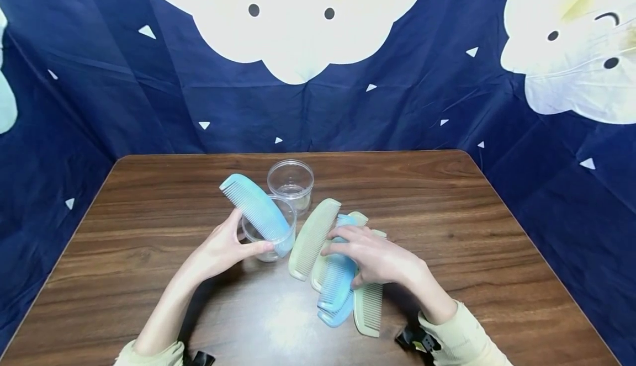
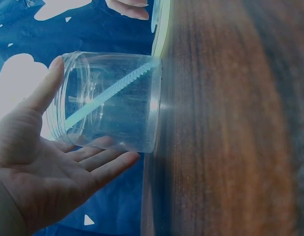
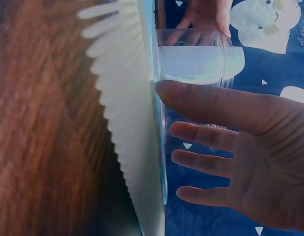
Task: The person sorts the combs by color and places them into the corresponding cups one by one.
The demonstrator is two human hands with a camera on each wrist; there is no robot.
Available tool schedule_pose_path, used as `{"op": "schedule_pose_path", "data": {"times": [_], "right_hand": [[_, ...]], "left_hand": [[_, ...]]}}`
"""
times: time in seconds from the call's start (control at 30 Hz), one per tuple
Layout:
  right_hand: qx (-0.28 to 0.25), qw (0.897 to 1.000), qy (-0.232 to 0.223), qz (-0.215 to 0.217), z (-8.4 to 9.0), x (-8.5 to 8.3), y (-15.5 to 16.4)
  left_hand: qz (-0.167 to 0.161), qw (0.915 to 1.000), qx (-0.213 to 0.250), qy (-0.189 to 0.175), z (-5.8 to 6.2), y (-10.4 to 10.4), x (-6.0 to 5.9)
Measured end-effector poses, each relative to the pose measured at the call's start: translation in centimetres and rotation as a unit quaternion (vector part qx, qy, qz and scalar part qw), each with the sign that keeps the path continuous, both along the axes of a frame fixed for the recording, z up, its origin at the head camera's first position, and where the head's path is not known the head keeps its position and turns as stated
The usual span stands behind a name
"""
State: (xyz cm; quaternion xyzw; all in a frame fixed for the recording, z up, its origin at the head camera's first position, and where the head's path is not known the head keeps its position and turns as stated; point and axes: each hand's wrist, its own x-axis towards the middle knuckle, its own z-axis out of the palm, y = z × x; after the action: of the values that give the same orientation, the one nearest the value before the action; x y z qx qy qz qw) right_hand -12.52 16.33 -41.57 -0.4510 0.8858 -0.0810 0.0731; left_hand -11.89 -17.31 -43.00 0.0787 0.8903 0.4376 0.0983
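Observation:
My left hand [image 1: 237,243] holds a clear plastic jar [image 1: 270,239] that stands on the wooden table [image 1: 149,217], thumb at its rim and fingers along its side. A light blue comb [image 1: 254,206] leans inside it and sticks out up and left. The left wrist view shows the jar [image 2: 112,98] with the blue comb [image 2: 107,96] slanting through it. My right hand [image 1: 350,244] lies open with straight fingers on a pile of combs: a pale green comb [image 1: 313,239], blue combs [image 1: 337,283] and another green comb [image 1: 369,305]. In the right wrist view the thumb touches a pale comb's edge [image 3: 127,123].
A second clear jar [image 1: 291,183] stands just behind the held one. A dark blue cloth with white cloud figures [image 1: 308,29] walls off the back and both sides of the table. Bare wood lies to the far left and right.

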Motion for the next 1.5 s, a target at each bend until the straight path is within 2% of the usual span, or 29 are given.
{"op": "schedule_pose_path", "data": {"times": [0.2, 0.43, 0.67, 0.97, 1.2, 1.5], "right_hand": [[0.023, 1.000, -0.002, -0.006, -0.4, 0.2, -0.4], [0.035, 0.999, -0.004, -0.012, -0.8, 0.4, -0.6], [0.031, 0.999, 0.014, -0.006, -1.3, 0.4, -0.6], [0.010, 0.999, 0.036, -0.006, -2.3, 0.0, -0.8], [-0.001, 0.997, 0.075, -0.002, -2.6, -0.3, -1.0], [0.023, 0.998, 0.054, -0.016, -2.3, -0.6, -1.2]], "left_hand": [[0.005, 0.9999, 0.009, -0.011, -0.1, -0.1, 0.4], [-0.001, 0.9984, 0.053, -0.018, -0.7, 0.1, 0.6], [0.003, 0.9985, 0.049, -0.023, -1.1, 0.3, 0.7], [0.004, 0.9984, 0.053, -0.021, -1.1, 0.3, 0.3], [-0.001, 0.9985, 0.055, -0.008, -1.2, 0.2, -0.1], [-0.003, 0.9981, 0.061, -0.011, -1.1, 0.1, -0.7]]}}
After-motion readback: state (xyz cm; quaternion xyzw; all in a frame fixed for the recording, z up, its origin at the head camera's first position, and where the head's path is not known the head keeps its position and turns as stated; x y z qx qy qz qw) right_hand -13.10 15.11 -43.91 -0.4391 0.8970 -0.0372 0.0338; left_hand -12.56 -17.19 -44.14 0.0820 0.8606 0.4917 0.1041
